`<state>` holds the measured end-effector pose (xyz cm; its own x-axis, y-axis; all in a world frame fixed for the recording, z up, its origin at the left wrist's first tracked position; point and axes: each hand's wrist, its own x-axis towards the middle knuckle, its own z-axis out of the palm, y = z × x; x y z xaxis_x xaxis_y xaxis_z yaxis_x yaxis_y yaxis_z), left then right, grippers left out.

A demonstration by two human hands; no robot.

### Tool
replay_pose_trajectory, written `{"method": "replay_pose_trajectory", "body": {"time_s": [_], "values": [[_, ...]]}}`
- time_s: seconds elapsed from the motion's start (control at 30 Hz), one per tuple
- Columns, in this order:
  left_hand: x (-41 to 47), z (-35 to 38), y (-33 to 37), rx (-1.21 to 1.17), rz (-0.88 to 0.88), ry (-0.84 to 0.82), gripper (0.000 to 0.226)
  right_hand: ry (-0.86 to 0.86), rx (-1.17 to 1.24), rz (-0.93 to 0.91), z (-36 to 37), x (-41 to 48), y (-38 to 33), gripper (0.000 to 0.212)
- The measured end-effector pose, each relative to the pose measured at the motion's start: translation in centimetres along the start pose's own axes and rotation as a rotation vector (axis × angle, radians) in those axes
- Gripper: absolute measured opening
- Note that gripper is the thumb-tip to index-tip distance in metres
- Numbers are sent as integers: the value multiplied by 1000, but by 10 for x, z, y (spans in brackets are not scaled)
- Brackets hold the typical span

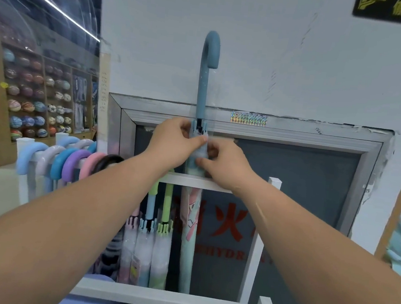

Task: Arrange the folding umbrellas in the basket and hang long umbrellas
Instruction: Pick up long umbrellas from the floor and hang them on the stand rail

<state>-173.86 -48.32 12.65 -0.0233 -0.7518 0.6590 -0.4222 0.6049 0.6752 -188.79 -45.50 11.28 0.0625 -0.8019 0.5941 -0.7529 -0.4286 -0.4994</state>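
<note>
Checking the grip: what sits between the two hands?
The long teal umbrella, upright: the left hand and the right hand pinch its wrapped top, above the white rack rail. Head view.

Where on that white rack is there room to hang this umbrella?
Nothing hangs between the held umbrella and the right post. Left of it a green umbrella and a blue umbrella hang close, and handles crowd the left side.
</note>
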Motion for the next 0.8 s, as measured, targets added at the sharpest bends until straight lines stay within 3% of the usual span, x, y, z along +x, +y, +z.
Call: {"method": "replay_pose_trajectory", "body": {"time_s": [0.17, 0.27, 0.37, 0.43, 0.53, 0.6, 0.8], "values": [[-9, 8, -9, 136, -12, -65, 27, -120, 11, 92, -11, -2, 3, 12], [-8, 11, -10, 170, -33, -128, 31, 51, 228, 177, -27, -1, -8, 19], [-6, 9, -9, 141, -64, -177, 30, 226, 560, 151, -54, 6, -29, 17], [-5, 8, -9, 113, -78, -213, 28, 179, 639, 108, -69, 13, -38, 23], [-6, 7, -9, 104, -77, -233, 28, 40, 534, 48, -81, 24, -43, 57], [-7, 6, -8, 97, -83, -243, 23, -29, 505, 28, -84, 31, -47, 67], [-10, 4, -7, 123, -117, -278, 19, -151, 577, 41, -86, 37, -50, 56]]}}
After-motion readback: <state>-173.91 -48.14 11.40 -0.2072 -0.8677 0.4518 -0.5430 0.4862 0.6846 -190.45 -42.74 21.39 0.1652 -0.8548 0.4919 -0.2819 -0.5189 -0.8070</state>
